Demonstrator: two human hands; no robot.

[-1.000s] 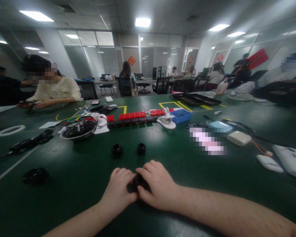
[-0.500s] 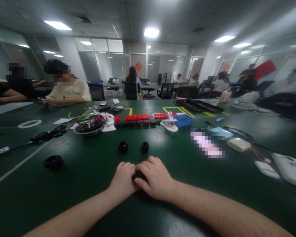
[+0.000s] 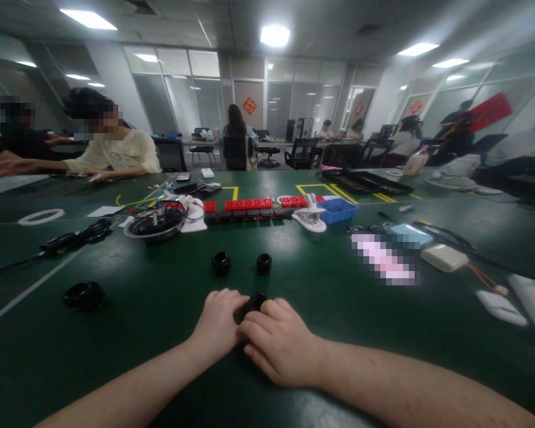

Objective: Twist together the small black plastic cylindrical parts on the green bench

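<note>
Close in front of me, a black hollow round fitting (image 3: 257, 301) with an open top is gripped between both hands. My left hand (image 3: 220, 321) is closed on its left side. My right hand (image 3: 280, 342) wraps its fingers round the near and right side, hiding most of its body. Just beyond the hands, two similar black fittings (image 3: 221, 264) stand apart on the green table (image 3: 169, 297). A larger black ring-shaped piece (image 3: 84, 295) lies off to the left.
Farther back are a metal bowl (image 3: 154, 224) with dark parts, red block strips (image 3: 248, 204), a white clip (image 3: 310, 215) and a blue bin (image 3: 337, 210). A black cable bundle (image 3: 78, 236) lies left; a white power bank (image 3: 444, 257) lies right. A person in a cream top (image 3: 125, 151) sits across.
The fitting's open top now shows between my hands. My right hand has shifted down and toward me, its fingers curled lower. The person in cream has stretched an arm to the left.
</note>
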